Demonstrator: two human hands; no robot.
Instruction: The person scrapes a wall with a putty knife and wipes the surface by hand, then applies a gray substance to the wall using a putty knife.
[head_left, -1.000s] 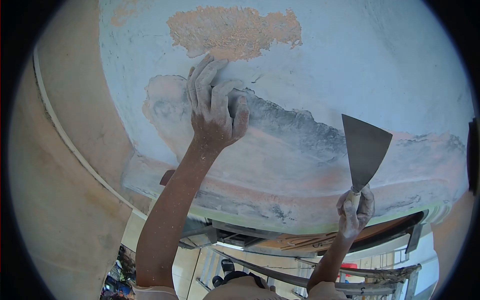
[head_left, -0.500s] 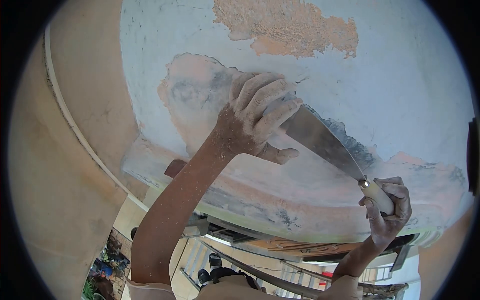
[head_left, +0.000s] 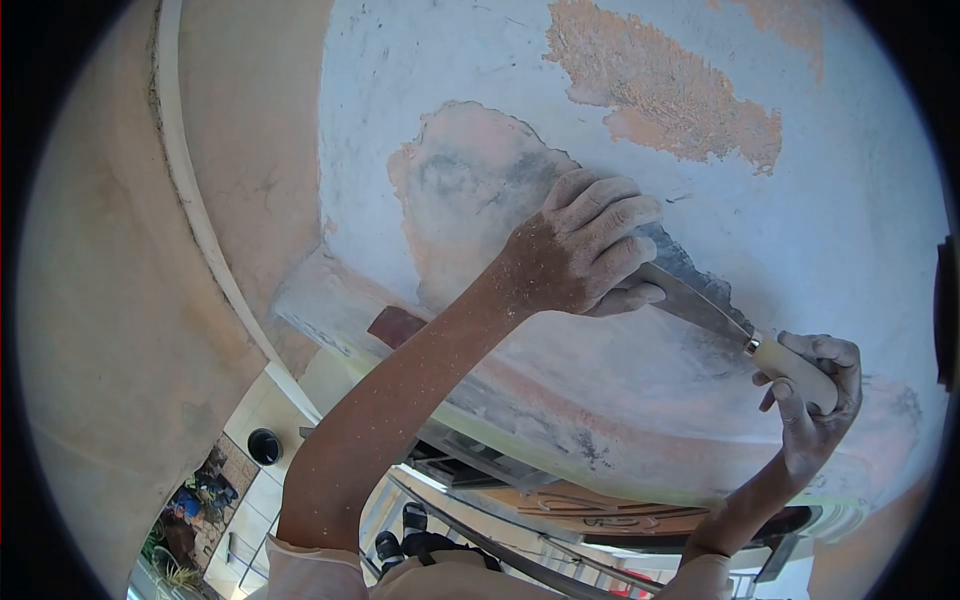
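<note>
A scraper (head_left: 695, 306) with a metal blade and a pale handle lies slantwise against the patchy wall (head_left: 850, 250). Its handle sits in my right hand (head_left: 825, 385), fingers curled round it. My left hand (head_left: 590, 245), coated in white dust, is closed over the far end of the blade and hides that end. Along the blade's upper side runs a dark, rough-edged patch (head_left: 690, 262) where the coating is broken. Left of my left hand is a larger bare patch (head_left: 470, 185), pinkish and grey.
Higher up is another bare orange patch (head_left: 670, 95). A dark red piece (head_left: 395, 327) rests on the wall's lower ledge, beside my left forearm. Far below are a black bucket (head_left: 264, 446), plants, a metal railing (head_left: 500, 555) and sandalled feet (head_left: 413, 517).
The view has shifted, so the wall patches appear further right. The blade has turned from broad face to nearly edge-on, and my left fingers have closed over its end.
</note>
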